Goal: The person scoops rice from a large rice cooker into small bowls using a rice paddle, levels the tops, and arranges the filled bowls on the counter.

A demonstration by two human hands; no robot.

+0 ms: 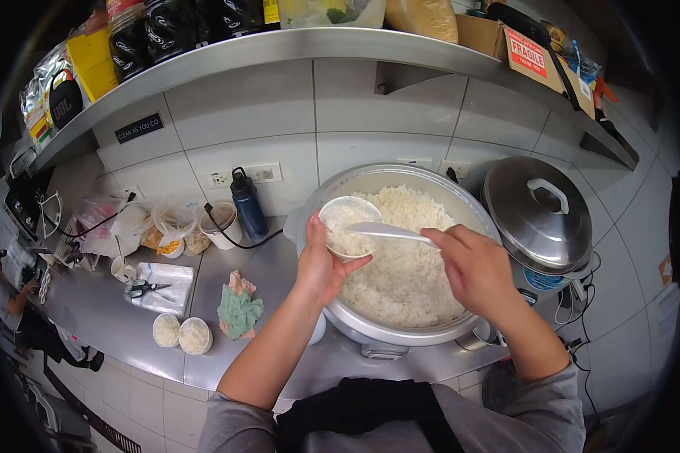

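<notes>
My left hand [326, 260] is closed around a white cup [357, 254] with rice inside, held over the left part of a big rice cooker [331, 303]. In my right hand [468, 268] is the handle of a white rice paddle [389, 230]. The paddle's flat end reaches over the cup's mouth, touching or just above the rice there. Loose cooked rice [408, 283] fills much of the cooker's pot. Two rice-filled cups [196, 337] stand side by side on the steel counter to the left.
A crumpled green cloth [239, 311], scissors [145, 288] on a plastic pack, and a blue bottle [249, 204] lie or stand left of the cooker. A metal lid [538, 215] is at right. A loaded shelf [295, 47] runs overhead. Another person [15, 302] stands far left.
</notes>
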